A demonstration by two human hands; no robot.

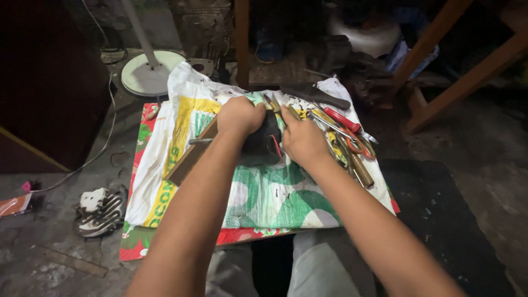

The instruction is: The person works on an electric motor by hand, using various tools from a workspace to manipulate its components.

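The person's left hand (240,116) closes over the top of a dark, rounded shoe-like object (263,144) that sits on a white, green and yellow woven plastic sack (264,195) spread across a low board, while the right hand (302,140) presses against the object's other side. Just right of that hand lies a cluster of hand tools (349,140), among them a red-handled screwdriver (344,120). A white round fan base (149,73) stands on the floor beyond the sack's far left corner.
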